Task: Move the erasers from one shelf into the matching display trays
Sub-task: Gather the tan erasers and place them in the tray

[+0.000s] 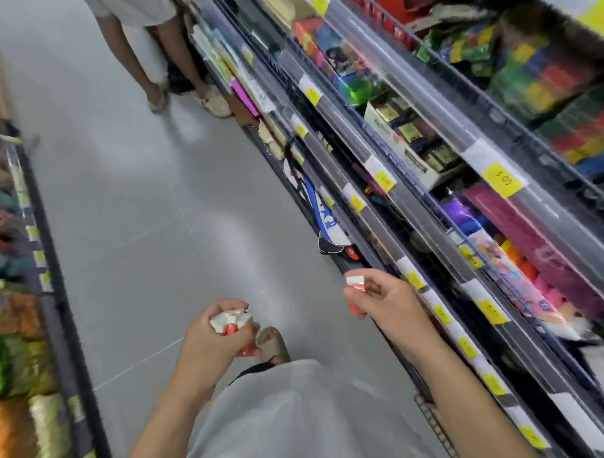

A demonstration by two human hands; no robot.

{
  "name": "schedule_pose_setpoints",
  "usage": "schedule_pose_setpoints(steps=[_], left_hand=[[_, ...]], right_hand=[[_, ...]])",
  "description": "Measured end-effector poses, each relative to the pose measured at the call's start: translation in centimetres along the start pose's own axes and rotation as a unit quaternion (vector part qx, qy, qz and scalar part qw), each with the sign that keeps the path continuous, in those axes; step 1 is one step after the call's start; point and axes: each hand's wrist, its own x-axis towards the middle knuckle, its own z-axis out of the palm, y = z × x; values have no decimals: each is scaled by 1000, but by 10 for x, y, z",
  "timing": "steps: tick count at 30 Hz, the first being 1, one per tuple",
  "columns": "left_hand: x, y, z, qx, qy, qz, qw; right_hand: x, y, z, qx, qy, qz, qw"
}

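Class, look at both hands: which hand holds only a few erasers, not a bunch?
The right hand pinches one or two red-and-white erasers; the left hand grips a whole bunch.

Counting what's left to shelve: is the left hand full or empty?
Full: the left hand grips a bunch of red-and-white erasers.

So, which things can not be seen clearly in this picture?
Head view only:
- Erasers in the left hand: fingers cover them, so their number is unclear.
- Eraser in the right hand: label blurred.
- Price tags: mostly too blurred to read.
- Matching display trays: cannot be identified among the blurred shelves.
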Motion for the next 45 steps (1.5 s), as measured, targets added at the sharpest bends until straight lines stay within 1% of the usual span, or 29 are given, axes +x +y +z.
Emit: schedule_pose_setpoints(steps=[4,8,16,24,29,33,37,40,45], left_hand=[[47,34,-33,-28,-2,5,1000],[100,74,-60,-40,-4,16,999],[200,153,-87,-39,5,44,998],[286,207,-100,-34,53,20,998],[337,242,-107,-46,80,8,996],[379,278,-108,-30,55,5,998],[434,320,-102,12,24,30,999],[479,357,-95,25,-28,54,998],[546,431,-78,71,-138,95,983]], right_hand=[[41,-12,33,-16,-3,21,1000],[78,-25,57,-24,18,45,999],[165,-64,85,-23,21,69,997],[305,-125,114,-23,-16,77,997],[394,-175,131,-40,-61,33,997],[440,-217,138,-40,-63,-7,997],[471,-247,144,-21,-31,-21,999],[484,-265,146,-7,21,-21,1000],[484,-289,153,50,142,-12,989]])
